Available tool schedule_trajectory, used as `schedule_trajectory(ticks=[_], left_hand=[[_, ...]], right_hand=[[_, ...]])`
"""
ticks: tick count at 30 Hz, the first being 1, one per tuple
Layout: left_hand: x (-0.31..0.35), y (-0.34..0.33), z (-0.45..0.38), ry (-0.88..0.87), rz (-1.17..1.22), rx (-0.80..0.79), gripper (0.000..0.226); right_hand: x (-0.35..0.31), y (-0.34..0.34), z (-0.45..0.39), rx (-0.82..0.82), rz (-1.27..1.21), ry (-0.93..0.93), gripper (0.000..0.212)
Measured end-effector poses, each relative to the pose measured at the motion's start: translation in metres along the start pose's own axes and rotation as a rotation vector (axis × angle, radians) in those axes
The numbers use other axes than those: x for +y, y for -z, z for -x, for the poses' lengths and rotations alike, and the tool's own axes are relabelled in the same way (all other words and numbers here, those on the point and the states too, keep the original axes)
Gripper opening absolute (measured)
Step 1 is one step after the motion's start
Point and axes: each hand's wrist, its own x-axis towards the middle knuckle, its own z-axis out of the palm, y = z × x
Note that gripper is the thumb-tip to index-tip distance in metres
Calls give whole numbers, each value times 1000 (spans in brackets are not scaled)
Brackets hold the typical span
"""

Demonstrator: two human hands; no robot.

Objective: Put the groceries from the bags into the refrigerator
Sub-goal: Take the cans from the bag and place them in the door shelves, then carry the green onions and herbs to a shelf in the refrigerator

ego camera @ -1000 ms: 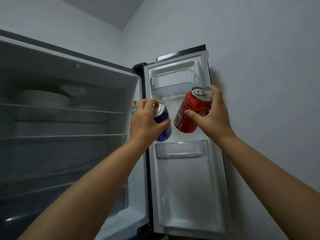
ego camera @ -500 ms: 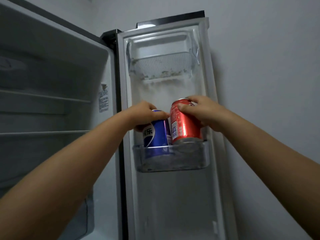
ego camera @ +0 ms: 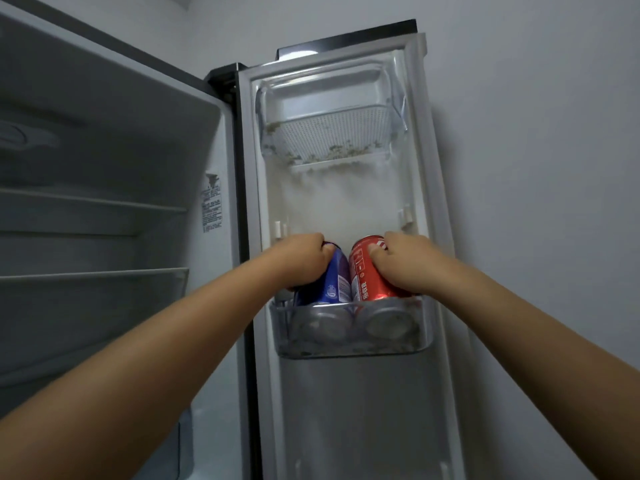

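Observation:
The refrigerator stands open, its door (ego camera: 349,209) swung out to the right. In the clear middle door bin (ego camera: 424,336) two cans stand side by side, touching. My left hand (ego camera: 304,261) grips the blue can (ego camera: 337,284) from its left side. My right hand (ego camera: 403,263) grips the red can (ego camera: 363,277) from its right side, thumb across the front. Both can bottoms show through the bin's front wall. No grocery bags are in view.
An upper door bin (ego camera: 332,133) with a perforated floor holds crumbs along its front edge. The dark fridge compartment at the left has several glass shelves (ego camera: 93,275). A white wall (ego camera: 536,168) runs close behind the door on the right.
Both hands lowered the cans from in front of the door into the middle bin; over the last half second the cans settled lower in it and the view drew closer.

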Motion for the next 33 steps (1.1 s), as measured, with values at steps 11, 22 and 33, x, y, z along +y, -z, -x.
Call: schedule_trajectory(ticks=[11, 22, 33], left_hand=[[18, 0, 80, 102, -190, 62, 36], [44, 3, 294, 634, -482, -20, 29], [99, 21, 650, 1180, -425, -37, 31]], right_hand=[[7, 5, 44, 47, -95, 285, 29], [-7, -10, 183, -123, -348, 691, 31], [-122, 22, 486, -678, -732, 949, 28]])
